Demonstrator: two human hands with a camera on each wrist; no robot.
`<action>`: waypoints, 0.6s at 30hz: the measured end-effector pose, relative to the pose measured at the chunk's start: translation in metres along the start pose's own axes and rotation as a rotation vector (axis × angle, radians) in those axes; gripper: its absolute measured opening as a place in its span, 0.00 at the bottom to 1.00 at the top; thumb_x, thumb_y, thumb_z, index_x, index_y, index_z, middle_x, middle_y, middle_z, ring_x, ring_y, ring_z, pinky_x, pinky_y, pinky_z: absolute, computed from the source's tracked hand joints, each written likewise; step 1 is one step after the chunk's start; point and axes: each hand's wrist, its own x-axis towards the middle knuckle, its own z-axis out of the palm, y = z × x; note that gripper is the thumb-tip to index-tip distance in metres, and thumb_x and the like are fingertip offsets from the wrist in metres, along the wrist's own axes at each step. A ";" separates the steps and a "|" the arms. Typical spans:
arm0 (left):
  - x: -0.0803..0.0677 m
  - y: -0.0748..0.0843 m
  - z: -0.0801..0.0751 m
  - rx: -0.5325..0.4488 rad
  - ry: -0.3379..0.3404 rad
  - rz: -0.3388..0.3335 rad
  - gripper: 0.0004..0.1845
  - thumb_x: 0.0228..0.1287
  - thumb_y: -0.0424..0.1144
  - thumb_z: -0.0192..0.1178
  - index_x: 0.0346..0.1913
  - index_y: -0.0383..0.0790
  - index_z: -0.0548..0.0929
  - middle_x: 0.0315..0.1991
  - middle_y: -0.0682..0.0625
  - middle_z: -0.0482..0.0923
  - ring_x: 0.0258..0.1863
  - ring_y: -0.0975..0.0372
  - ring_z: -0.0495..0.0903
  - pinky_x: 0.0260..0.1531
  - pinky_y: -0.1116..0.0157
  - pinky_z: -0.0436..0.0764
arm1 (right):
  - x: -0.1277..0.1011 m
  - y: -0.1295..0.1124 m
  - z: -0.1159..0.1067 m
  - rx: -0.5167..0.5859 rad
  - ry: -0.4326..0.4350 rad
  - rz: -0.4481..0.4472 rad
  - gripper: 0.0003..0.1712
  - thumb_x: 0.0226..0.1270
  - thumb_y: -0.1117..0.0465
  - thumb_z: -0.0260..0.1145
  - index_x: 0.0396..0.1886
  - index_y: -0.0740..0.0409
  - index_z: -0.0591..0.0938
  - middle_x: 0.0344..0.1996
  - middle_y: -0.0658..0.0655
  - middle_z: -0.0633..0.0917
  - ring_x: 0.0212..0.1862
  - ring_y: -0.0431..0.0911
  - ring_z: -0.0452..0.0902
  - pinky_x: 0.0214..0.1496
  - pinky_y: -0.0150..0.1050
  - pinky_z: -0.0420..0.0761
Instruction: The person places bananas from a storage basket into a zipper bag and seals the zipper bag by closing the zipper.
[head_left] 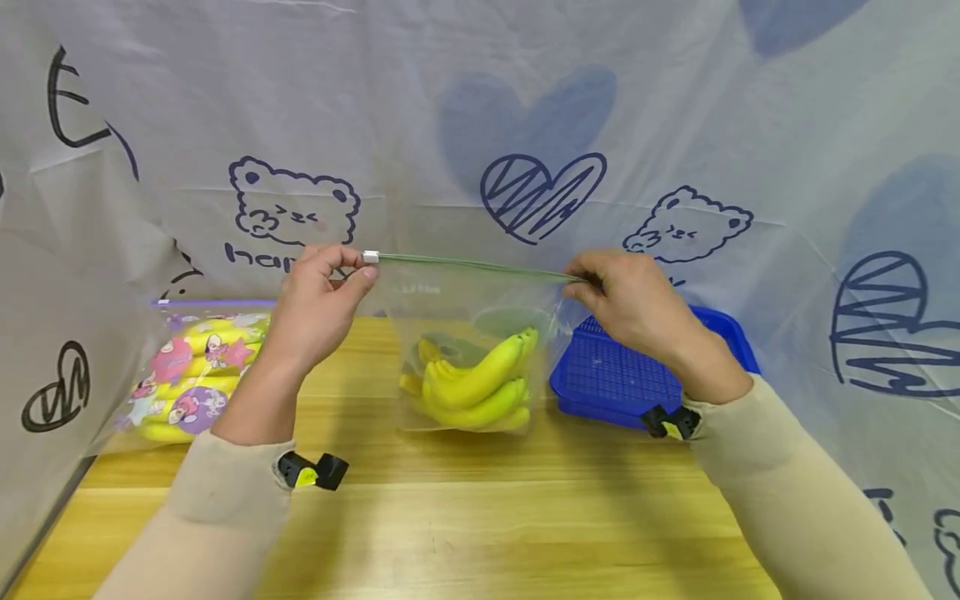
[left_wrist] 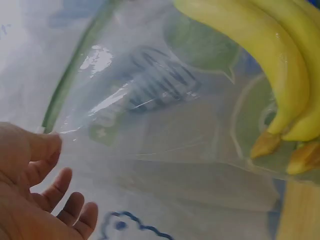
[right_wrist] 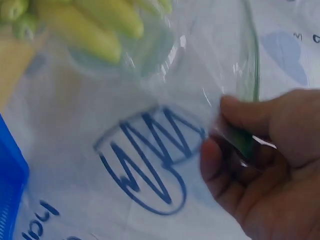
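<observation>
Above the wooden table (head_left: 480,517), a clear zip bag (head_left: 465,333) is held upright, its bottom resting on the tabletop and its green zip strip (head_left: 472,265) stretched level between two hands. At the strip's left end, the white slider (head_left: 371,257) is pinched between thumb and curled forefinger of the left hand (head_left: 318,304); the remaining fingers are seen loosely curled beside the bag wall in the left wrist view. At the strip's right end, the corner is pinched by the thumb and bent fingers of the right hand (head_left: 637,312), as is confirmed in the right wrist view, where the green strip passes between the fingertips (right_wrist: 235,112). One bunch of bananas (head_left: 476,383) is enclosed in the bag, well below both hands; about four fruits can be counted. One blue plastic basket (head_left: 622,379) is placed just right of the bag, partly hidden by the right wrist. One cartoon-printed bag (head_left: 195,371), also holding bananas, is seen at the far left.
</observation>
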 end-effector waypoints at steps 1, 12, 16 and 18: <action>-0.003 0.004 -0.003 0.011 -0.003 0.005 0.14 0.80 0.46 0.58 0.49 0.36 0.82 0.63 0.42 0.72 0.54 0.48 0.76 0.52 0.53 0.75 | 0.001 0.002 -0.005 -0.019 -0.011 -0.014 0.07 0.78 0.59 0.67 0.46 0.56 0.88 0.39 0.57 0.90 0.35 0.49 0.82 0.40 0.48 0.80; -0.027 0.006 -0.035 0.096 -0.005 -0.063 0.20 0.82 0.53 0.52 0.52 0.38 0.79 0.67 0.42 0.69 0.54 0.46 0.77 0.45 0.54 0.73 | 0.003 0.012 -0.020 0.304 -0.073 0.040 0.12 0.79 0.60 0.66 0.57 0.54 0.85 0.42 0.56 0.87 0.43 0.48 0.82 0.47 0.43 0.80; -0.031 0.000 -0.040 0.126 -0.056 -0.074 0.19 0.82 0.53 0.53 0.52 0.39 0.79 0.67 0.41 0.70 0.51 0.47 0.76 0.42 0.55 0.74 | 0.005 0.014 -0.011 0.318 -0.048 0.013 0.11 0.79 0.60 0.65 0.56 0.54 0.86 0.44 0.56 0.87 0.43 0.47 0.79 0.45 0.40 0.78; -0.032 -0.005 -0.040 0.146 -0.076 -0.069 0.17 0.82 0.52 0.55 0.50 0.40 0.80 0.65 0.41 0.71 0.50 0.48 0.75 0.41 0.55 0.74 | 0.006 0.016 -0.004 0.305 -0.070 -0.011 0.11 0.79 0.60 0.65 0.54 0.55 0.87 0.45 0.56 0.87 0.43 0.47 0.79 0.45 0.41 0.78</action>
